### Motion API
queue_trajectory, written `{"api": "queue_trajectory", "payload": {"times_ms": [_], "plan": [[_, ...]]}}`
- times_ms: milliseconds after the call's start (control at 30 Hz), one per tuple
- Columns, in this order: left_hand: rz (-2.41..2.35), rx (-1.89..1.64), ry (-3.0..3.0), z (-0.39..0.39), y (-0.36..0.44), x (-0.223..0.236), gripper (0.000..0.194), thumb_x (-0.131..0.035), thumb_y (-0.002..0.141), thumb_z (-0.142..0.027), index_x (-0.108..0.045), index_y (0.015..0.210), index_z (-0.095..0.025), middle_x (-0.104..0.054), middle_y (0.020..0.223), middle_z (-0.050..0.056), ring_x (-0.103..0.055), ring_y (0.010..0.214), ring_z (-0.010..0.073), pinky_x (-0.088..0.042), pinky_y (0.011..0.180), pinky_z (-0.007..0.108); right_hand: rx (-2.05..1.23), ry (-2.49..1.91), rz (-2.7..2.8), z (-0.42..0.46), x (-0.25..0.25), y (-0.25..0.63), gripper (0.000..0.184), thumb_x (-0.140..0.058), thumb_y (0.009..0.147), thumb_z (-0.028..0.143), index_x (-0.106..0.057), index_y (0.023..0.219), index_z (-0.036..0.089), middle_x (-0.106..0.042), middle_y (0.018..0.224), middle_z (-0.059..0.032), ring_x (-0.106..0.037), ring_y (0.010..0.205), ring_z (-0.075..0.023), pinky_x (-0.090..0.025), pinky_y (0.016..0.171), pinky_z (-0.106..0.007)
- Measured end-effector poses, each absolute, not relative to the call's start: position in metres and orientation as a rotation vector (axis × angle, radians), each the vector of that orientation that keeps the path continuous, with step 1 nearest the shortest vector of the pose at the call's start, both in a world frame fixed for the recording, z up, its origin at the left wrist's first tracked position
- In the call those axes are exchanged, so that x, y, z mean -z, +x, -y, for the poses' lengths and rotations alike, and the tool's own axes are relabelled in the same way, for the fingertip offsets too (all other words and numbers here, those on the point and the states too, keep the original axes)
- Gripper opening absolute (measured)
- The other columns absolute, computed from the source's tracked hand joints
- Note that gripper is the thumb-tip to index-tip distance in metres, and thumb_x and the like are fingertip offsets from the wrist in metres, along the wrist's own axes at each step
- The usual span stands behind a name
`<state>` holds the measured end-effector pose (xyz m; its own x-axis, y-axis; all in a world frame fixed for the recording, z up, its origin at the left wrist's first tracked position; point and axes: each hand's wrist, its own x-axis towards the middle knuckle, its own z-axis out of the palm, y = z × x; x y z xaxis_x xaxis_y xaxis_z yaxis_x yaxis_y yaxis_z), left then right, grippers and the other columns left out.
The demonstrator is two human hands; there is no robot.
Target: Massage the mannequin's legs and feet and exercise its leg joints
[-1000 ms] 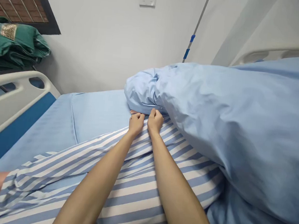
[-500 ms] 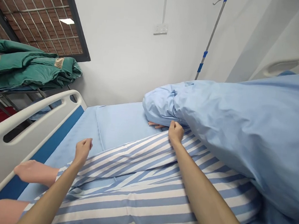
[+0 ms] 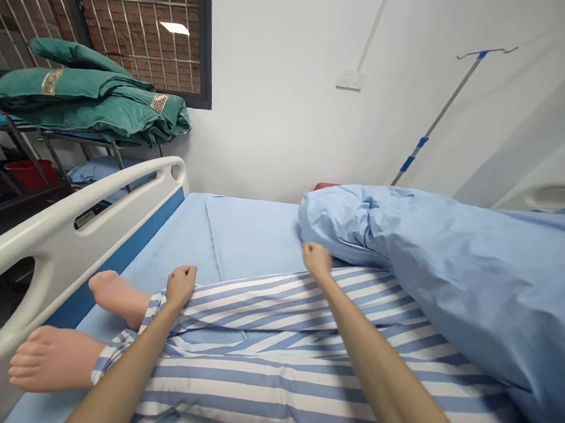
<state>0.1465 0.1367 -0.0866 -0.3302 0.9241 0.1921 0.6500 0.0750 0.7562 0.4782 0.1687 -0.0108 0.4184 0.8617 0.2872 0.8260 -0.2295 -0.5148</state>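
Note:
Blue-and-white striped trousers [image 3: 269,380] cover the legs of a figure lying on the bed, its smooth feet [image 3: 56,358] pointing left like a manikin's. My left hand [image 3: 181,286] is closed in a fist at the far trouser leg, near the ankle. My right hand [image 3: 316,260] is also closed, farther up the same leg, beside the edge of a folded-back blue quilt [image 3: 434,269]. What either fist holds, if anything, is hidden. The quilt covers the figure's upper part.
A bed end board [image 3: 133,177] stands at the left. Light-blue sheet [image 3: 256,229] shows beyond the legs. Behind are a drip pole [image 3: 439,119], a wall socket [image 3: 350,80], a green folded quilt [image 3: 90,102] and a red basin [image 3: 31,174].
The view has swung left, showing more of both feet and the end board. My hands have shifted slightly footward along the leg. Fingers showing under the quilt earlier are now out of sight.

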Motion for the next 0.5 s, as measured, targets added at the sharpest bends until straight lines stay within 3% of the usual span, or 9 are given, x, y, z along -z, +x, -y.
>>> {"api": "queue_trajectory", "payload": {"times_ms": [100,233,367,500], "plan": [[-1.997,-1.168,1.556,-0.135,0.145,0.087,0.034,-0.037,0.075,-0.035,-0.028,0.046,-0.020,-0.027,0.045,-0.004,-0.031,0.049,0.0102,-0.023,0.052,0.024,-0.230,-1.790,1.685,-0.173,0.023,0.370,0.036,-0.039,0.081,0.031,-0.058,0.055,0.014,-0.051,0.052,0.0010,-0.045,0.054,-0.0099,-0.029,0.052,-0.020],[-1.960,-1.253,1.518,-0.134,0.142,0.089,0.036,-0.032,0.079,-0.038,-0.035,0.047,-0.020,-0.036,0.045,-0.003,-0.035,0.051,0.0107,-0.025,0.054,0.024,-0.457,-1.420,1.798,-0.161,0.062,0.256,0.042,-0.034,0.084,0.035,-0.050,0.051,0.016,-0.045,0.048,0.0033,-0.040,0.050,-0.0092,-0.026,0.049,-0.020],[-1.865,-1.330,1.421,-0.139,0.139,0.089,0.037,-0.033,0.079,-0.040,-0.041,0.049,-0.019,-0.043,0.048,-0.002,-0.039,0.053,0.0112,-0.028,0.054,0.024,-0.570,-1.311,1.812,-0.148,0.089,0.227,0.035,-0.038,0.083,0.034,-0.048,0.052,0.019,-0.048,0.051,0.0013,-0.038,0.051,-0.0110,-0.024,0.051,-0.023],[-1.777,-1.378,1.306,-0.155,0.150,0.085,0.035,-0.034,0.077,-0.038,-0.039,0.048,-0.019,-0.040,0.044,-0.003,-0.038,0.050,0.0108,-0.029,0.051,0.024,-0.719,-1.283,1.683,-0.153,0.092,0.237,0.039,-0.033,0.083,0.036,-0.041,0.049,0.019,-0.042,0.047,0.0027,-0.038,0.050,-0.0115,-0.026,0.051,-0.023]]}}
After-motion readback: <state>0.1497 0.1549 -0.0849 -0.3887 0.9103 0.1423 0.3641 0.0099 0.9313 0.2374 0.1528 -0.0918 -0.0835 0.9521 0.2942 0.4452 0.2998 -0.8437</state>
